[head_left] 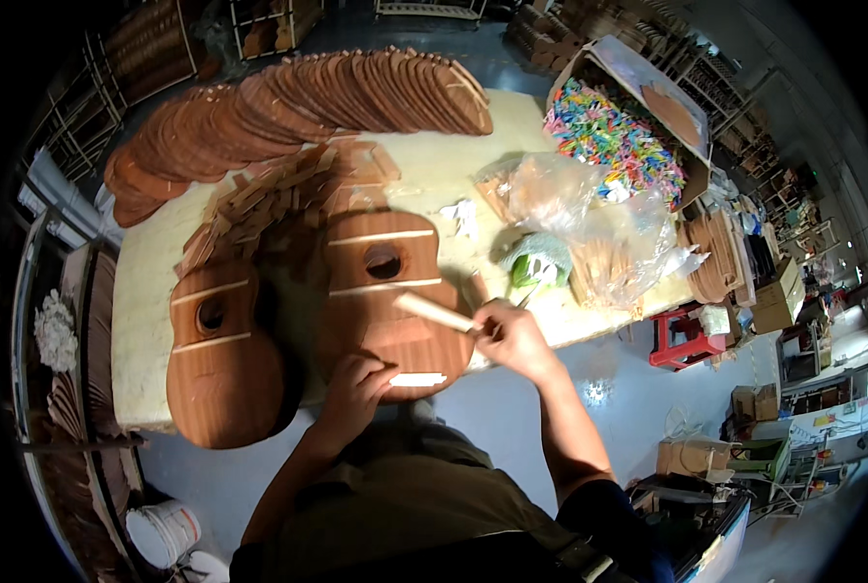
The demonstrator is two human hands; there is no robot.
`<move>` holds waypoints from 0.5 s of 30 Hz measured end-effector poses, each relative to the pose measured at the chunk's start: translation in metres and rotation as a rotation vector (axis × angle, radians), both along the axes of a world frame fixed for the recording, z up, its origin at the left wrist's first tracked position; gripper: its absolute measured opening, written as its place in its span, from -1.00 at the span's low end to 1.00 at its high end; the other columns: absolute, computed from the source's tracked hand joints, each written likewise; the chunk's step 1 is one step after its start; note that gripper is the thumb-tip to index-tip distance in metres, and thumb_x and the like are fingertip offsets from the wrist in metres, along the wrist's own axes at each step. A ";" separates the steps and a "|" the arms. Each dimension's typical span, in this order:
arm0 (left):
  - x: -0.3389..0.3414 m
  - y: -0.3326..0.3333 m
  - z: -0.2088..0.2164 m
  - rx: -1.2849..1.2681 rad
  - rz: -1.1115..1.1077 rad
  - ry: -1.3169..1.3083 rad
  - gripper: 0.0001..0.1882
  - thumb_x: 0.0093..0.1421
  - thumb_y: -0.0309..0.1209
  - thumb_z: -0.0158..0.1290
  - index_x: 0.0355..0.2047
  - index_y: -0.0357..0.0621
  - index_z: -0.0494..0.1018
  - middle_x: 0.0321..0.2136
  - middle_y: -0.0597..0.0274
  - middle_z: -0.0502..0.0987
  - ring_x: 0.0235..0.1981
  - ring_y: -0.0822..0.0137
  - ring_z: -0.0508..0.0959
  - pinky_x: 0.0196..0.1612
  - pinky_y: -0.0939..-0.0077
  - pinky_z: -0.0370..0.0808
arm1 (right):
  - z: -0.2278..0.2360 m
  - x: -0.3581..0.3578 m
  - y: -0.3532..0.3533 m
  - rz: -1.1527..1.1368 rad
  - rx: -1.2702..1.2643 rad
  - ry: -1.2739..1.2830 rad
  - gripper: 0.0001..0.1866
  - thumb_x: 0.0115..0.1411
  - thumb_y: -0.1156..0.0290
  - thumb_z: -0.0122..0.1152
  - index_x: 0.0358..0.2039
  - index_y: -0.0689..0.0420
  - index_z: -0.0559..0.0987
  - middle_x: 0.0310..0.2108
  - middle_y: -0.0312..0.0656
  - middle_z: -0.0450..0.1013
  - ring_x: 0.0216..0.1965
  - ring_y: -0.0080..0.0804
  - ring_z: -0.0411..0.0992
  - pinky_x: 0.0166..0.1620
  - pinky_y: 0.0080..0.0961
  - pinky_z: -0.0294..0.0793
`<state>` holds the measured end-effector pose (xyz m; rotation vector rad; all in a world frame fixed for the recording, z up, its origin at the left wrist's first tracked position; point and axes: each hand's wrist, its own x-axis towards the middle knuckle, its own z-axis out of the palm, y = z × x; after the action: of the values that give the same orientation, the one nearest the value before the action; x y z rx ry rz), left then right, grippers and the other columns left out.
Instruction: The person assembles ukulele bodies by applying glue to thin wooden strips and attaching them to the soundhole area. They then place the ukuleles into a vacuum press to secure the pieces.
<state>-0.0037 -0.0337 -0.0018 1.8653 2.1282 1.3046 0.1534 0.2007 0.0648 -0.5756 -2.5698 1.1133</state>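
From here, the left hand (354, 384) pinches a short white strip (417, 380) over the near end of the guitar body (351, 316); at its right edge, the right hand (512, 340) grips a flat pale stick (434, 312). Strip-fitting, apparently; the next move calls for steady fingers.

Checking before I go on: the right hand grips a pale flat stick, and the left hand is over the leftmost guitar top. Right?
Not quite: the head view shows the left hand over the guitar top to its right. The right hand does grip a pale flat stick.
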 end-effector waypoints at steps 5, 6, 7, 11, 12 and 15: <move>-0.002 0.001 -0.004 0.032 -0.016 -0.002 -0.77 0.00 -0.55 0.16 -0.27 -0.12 0.57 -0.39 0.23 0.43 -0.30 0.17 0.42 -0.21 0.33 0.37 | -0.034 0.045 0.117 -0.715 -0.549 0.586 -0.91 0.12 0.55 0.16 -0.35 0.25 0.48 -0.52 -0.18 0.46 -0.60 -0.43 0.47 -0.52 -0.47 0.57; 0.000 0.002 -0.002 0.018 -0.007 -0.015 -0.78 -0.01 -0.54 0.17 -0.29 -0.12 0.57 -0.39 0.24 0.43 -0.30 0.18 0.42 -0.22 0.34 0.37 | -0.039 0.051 0.143 -0.883 -0.580 0.580 -0.90 0.10 0.53 0.19 -0.37 0.25 0.48 -0.54 -0.14 0.47 -0.65 -0.40 0.46 -0.55 -0.46 0.57; 0.001 0.002 0.000 0.004 0.002 -0.027 -0.78 -0.01 -0.54 0.18 -0.30 -0.11 0.58 -0.40 0.24 0.43 -0.31 0.18 0.42 -0.23 0.34 0.38 | -0.045 0.060 0.165 -1.003 -0.556 0.549 -0.89 0.07 0.54 0.21 -0.40 0.26 0.48 -0.57 -0.12 0.46 -0.66 -0.37 0.47 -0.55 -0.45 0.59; -0.002 0.002 0.001 -0.074 0.025 -0.032 -0.80 -0.03 -0.48 0.21 -0.32 -0.13 0.60 -0.41 0.25 0.44 -0.32 0.21 0.43 -0.25 0.34 0.39 | -0.062 0.044 0.231 -1.045 -0.529 0.336 -0.83 0.04 0.56 0.22 -0.37 0.38 0.47 -0.57 -0.06 0.47 -0.66 -0.28 0.49 -0.59 -0.38 0.59; -0.003 0.004 0.003 -0.076 0.018 -0.025 -0.81 -0.02 -0.49 0.21 -0.33 -0.13 0.59 -0.42 0.23 0.43 -0.33 0.20 0.43 -0.26 0.34 0.40 | -0.063 0.036 0.244 -1.006 -0.516 0.266 -0.79 0.04 0.57 0.22 -0.32 0.41 0.47 -0.56 -0.04 0.48 -0.67 -0.26 0.48 -0.60 -0.38 0.59; -0.004 0.005 0.015 -0.118 -0.004 0.008 -0.85 -0.01 -0.50 0.21 -0.36 -0.14 0.58 -0.45 0.20 0.42 -0.36 0.21 0.46 -0.31 0.35 0.41 | -0.063 0.004 0.254 -0.899 -0.425 0.400 -0.53 0.12 0.51 0.24 0.00 0.46 0.36 -0.37 0.00 0.50 -0.49 -0.33 0.51 -0.49 -0.42 0.60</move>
<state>-0.0075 -0.0290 0.0133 1.8312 2.1525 1.1454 0.1578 0.4548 0.0017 -1.2748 -1.4442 1.2292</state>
